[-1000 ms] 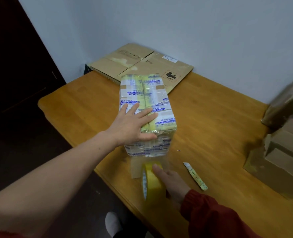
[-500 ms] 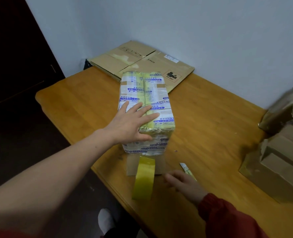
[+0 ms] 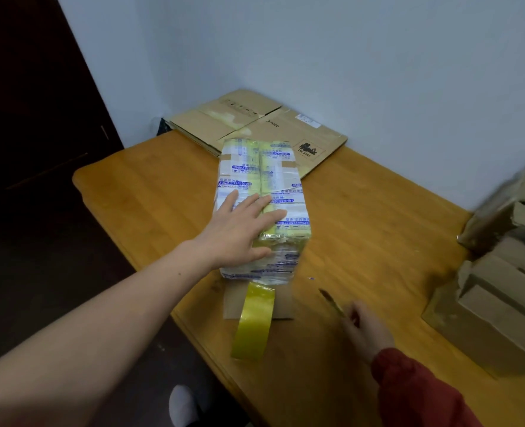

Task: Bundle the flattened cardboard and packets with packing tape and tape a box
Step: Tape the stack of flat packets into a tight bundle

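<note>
The left hand, fingers spread, is pinning the bundle steady; the right hand, fingers loosely curled, is reaching for the cutter.

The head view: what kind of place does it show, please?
Probably a plain room used for packing: a wooden table against a bare white wall, flattened brown cardboard, and torn brown cardboard boxes stacked alongside.

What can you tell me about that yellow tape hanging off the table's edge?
The yellow tape is a glossy, translucent strip, seemingly plastic. Its upper end sticks to the near face of the wrapped bundle; it runs down across a cardboard flap and hangs past the table edge. Neither hand touches it.
</note>
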